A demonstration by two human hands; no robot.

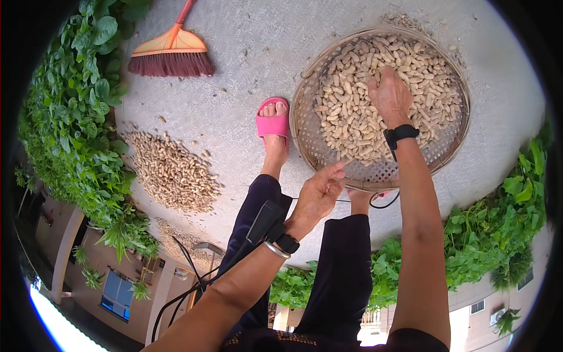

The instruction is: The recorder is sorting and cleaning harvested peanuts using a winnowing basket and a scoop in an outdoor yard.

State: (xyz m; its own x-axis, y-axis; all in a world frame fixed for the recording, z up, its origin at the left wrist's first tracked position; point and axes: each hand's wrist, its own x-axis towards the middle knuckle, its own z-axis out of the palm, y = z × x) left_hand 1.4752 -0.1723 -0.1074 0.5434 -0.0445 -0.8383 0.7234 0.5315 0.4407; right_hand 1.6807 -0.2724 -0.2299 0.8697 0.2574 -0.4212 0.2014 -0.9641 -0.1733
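A round woven bamboo basket (303,145) sits on the concrete before me, holding a broad heap of unshelled peanuts (352,114). My right hand (390,94) reaches into the middle of that heap, its fingertips pointing down among the shells. Whether those fingers grip a peanut is hidden. At the basket's near left rim is my left hand (323,189), its forefinger stretched towards the peanuts and the other fingers bent. I cannot tell if anything lies between its thumb and fingers. Both wrists wear black straps, and a silver bangle (277,250) circles the left one.
A broom (171,53) with dark red bristles lies at the upper left. More peanuts (173,176) are spread on the concrete at left. My foot in a pink slipper (272,116) stands beside the basket. Black cables (184,292) hang by my left arm. Leafy plants (83,119) border the ground.
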